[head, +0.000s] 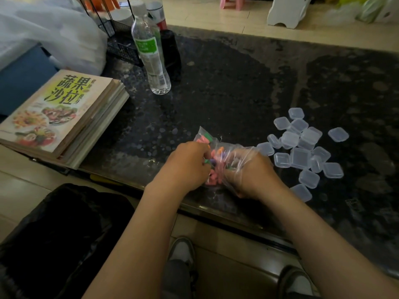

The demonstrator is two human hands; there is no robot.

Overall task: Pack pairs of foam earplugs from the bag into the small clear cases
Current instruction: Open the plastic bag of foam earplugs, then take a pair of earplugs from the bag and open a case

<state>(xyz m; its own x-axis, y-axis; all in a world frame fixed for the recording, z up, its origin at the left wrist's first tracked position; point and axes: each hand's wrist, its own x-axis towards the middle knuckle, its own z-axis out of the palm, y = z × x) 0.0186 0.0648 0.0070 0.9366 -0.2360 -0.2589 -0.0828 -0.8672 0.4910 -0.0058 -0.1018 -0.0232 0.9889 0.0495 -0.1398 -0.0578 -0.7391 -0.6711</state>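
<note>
I see both hands low at near edge of table, forearms angled inward. Left hand knuckles up, fingers curled into bag mouth among earplugs; can't tell if pinching one. Right hand fingers clenched on bag's plastic, holding it bunched. Cases scattered just right of bag, lids closed. Bottle upright far left, books beside it

Dim, soft focus, wide-angle edge distortion.

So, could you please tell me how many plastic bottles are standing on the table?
1: a clear plastic water bottle with a green label, upright at the dark table's far left.
</note>
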